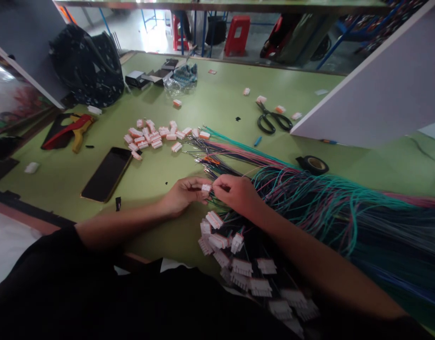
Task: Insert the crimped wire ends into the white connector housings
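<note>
A green desk [146, 179] carries everything here. A thick bundle of wires [345, 208], green, pink and dark, spreads over its right side, with bare metal ends pointing toward the left edge. A white panel [373, 89] stands at the far right, and a dark patterned bag [90, 66] sits near the far left corner. A cluster of wired plugs [242, 267], white with orange, lies by the near edge, below the right forearm. Loose plugs [154, 137] of the same kind are heaped around the middle, to the left of the wire ends. A red and yellow hand tool [74, 126] lies near the left edge.

Both hands meet between the heap and the near edge. The left hand [184, 193] pinches a small plug [206, 188] between thumb and fingers; the right hand [238, 191] has its fingertips pressed together just to the right of it, though what they grip is too small to tell. A dark phone [107, 174] lies between the left forearm and the hand tool. Toward the far edge, black-handled scissors [268, 113] rest beside the panel. A roll of black tape [317, 164] sits against the wires, and a tiny blue piece [257, 140] lies near the scissors.
</note>
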`<state>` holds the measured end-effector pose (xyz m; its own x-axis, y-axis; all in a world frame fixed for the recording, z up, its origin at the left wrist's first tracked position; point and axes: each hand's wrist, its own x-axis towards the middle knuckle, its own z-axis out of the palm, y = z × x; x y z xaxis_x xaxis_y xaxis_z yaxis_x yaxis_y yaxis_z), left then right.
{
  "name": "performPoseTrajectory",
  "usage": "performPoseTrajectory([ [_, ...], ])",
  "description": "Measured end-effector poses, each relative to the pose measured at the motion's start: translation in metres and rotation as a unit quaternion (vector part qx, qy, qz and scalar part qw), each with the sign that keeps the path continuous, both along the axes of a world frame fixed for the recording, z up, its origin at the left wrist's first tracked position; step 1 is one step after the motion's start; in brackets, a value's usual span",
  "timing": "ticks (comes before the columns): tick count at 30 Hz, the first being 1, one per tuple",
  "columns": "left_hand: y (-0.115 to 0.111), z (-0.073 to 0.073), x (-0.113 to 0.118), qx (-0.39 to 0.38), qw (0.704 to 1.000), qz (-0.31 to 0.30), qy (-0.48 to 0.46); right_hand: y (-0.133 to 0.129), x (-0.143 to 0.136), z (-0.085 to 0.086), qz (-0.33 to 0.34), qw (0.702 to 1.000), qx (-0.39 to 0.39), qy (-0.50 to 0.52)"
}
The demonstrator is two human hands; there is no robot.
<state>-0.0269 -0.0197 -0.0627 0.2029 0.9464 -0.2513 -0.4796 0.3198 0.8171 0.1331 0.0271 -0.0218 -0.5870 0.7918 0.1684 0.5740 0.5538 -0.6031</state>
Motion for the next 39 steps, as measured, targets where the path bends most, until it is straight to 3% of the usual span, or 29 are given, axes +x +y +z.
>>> performPoseTrajectory([
  [3,0.0,-0.002,0.0,-0.004,1.0,-0.001,0.0,0.006,0.004,0.006,0.013,0.999,-0.046,0.01],
  [13,0.0,-0.001,0.0,0.001,1.0,-0.006,0.013,0.001,0.001,-0.005,0.009,0.999,-0.024,0.032],
  [16,0.0,0.005,0.0,0.012,0.999,-0.003,0.03,0.008,0.005,0.0,0.026,0.998,-0.049,0.023],
  [20,0.005,0.026,-0.004,0.081,0.992,0.011,0.095,0.019,0.01,0.021,0.09,0.989,-0.113,0.003],
  [25,0.021,0.065,0.0,0.15,0.976,-0.03,0.154,0.025,0.012,0.049,0.106,0.993,-0.04,-0.043],
  [28,0.03,0.078,0.01,0.172,0.973,-0.04,0.147,0.026,0.026,0.06,0.054,0.997,-0.052,-0.035],
  [32,0.035,0.072,0.03,0.193,0.972,0.008,0.133,0.025,0.055,0.058,-0.066,0.987,-0.127,0.077],
  [36,0.044,0.062,0.058,0.246,0.953,-0.075,0.159,0.021,0.065,0.048,-0.101,0.957,-0.184,0.199],
  [39,0.054,0.057,0.079,0.283,0.929,-0.115,0.209,0.016,0.062,0.048,-0.132,0.968,-0.114,0.182],
])
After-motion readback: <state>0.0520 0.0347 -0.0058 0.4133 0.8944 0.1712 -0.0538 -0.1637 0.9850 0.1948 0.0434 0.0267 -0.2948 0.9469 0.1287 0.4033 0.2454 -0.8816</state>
